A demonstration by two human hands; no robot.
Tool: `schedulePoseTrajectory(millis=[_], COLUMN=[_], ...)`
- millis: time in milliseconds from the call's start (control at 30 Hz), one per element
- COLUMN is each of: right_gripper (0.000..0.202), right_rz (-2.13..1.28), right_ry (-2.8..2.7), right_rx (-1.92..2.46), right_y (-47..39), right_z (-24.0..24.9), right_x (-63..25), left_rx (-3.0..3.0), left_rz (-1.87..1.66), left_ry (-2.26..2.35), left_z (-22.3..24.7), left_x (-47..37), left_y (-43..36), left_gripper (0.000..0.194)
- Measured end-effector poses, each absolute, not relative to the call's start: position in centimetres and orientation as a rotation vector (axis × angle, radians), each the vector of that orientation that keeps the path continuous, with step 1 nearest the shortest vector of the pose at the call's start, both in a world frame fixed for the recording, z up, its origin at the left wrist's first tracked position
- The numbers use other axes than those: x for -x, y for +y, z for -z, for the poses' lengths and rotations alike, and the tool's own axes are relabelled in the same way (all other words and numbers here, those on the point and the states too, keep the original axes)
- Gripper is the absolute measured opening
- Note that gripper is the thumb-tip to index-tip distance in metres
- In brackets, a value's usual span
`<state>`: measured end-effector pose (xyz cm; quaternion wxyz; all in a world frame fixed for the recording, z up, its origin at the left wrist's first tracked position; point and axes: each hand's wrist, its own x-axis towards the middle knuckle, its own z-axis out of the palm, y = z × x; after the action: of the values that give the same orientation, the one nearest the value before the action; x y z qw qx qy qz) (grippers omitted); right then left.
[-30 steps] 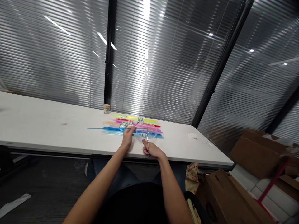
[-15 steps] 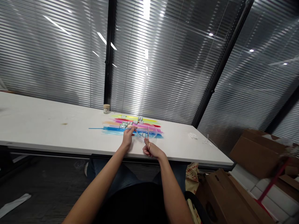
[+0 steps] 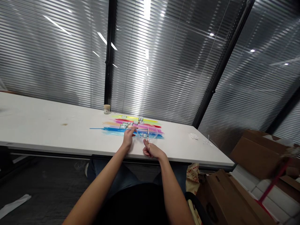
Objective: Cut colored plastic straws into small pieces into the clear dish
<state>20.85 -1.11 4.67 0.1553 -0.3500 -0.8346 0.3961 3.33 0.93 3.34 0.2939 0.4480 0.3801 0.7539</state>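
Observation:
Between the fingers of my left hand is a thin blue strip, its long end sticking out to the left over the table. My right hand is closed on a pair of scissors, whose blades point away from me and stand at the right end of the strip. Whether the blades touch the strip I cannot tell. Under them sits a clear round bowl. Behind and beneath lie bundles of coloured strips: blue, pink, red and yellow, with small labels on them.
The white table runs along a wall of glass and blinds. A small lidded jar stands at its back edge. Crumpled tissue and clear scraps lie to the right. Cardboard boxes and a paper bag are below right.
My right hand and the scissors have shifted very slightly to the left. The blue strip's left end has moved a touch to the right; my left hand is nearly still.

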Motion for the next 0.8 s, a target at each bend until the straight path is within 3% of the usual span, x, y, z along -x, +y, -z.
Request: schedulePoseTrajectory(millis=[300, 800], right_gripper=[0.077, 0.076], right_rz=[-1.111, -1.105], right_ry=[-2.407, -2.405], right_rx=[0.999, 1.019], right_y=[-1.18, -1.17], right_z=[-4.70, -4.68], right_x=[-21.02, -20.92], left_rx=[-1.214, -1.282], left_rz=[-1.977, -1.992], left_ry=[1.081, 1.006], left_z=[-3.39, -3.31], left_x=[-3.29, -3.47], left_y=[1.05, 0.92], left_gripper=[0.029, 0.043])
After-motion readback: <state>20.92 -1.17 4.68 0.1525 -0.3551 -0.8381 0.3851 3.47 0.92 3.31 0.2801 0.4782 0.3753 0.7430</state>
